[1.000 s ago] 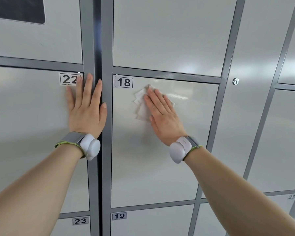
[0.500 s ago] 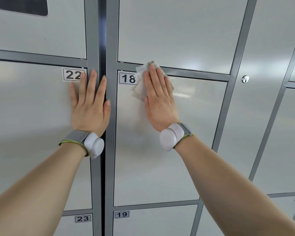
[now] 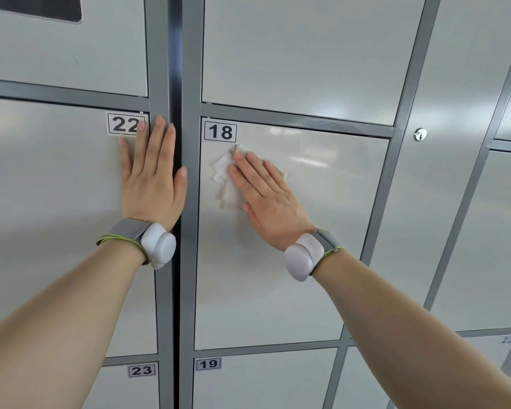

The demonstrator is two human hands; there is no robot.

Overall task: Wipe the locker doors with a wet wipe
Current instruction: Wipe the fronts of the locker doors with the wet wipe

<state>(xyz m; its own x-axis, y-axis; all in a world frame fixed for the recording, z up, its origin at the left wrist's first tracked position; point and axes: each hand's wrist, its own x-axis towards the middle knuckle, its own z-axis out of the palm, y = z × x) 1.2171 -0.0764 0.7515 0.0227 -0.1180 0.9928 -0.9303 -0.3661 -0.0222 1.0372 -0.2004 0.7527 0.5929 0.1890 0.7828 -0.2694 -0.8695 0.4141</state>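
The right hand (image 3: pixel 266 199) lies flat, fingers straight, pressing a crumpled white wet wipe (image 3: pixel 227 185) against the pale grey metal locker door numbered 18 (image 3: pixel 278 290), high on its left side just below the black-on-white number label (image 3: pixel 220 131). The left hand (image 3: pixel 151 178) is spread flat too and holds nothing, braced on the neighbouring grey door numbered 22 (image 3: pixel 42 202). The wipe is pinned, not gripped, so slackened pressure could let it slide out and drop. Its bunched folds seem to meet the door unevenly, though that is hard to judge, so streaks are likely. A high stroke could catch the label's edge and lift it.
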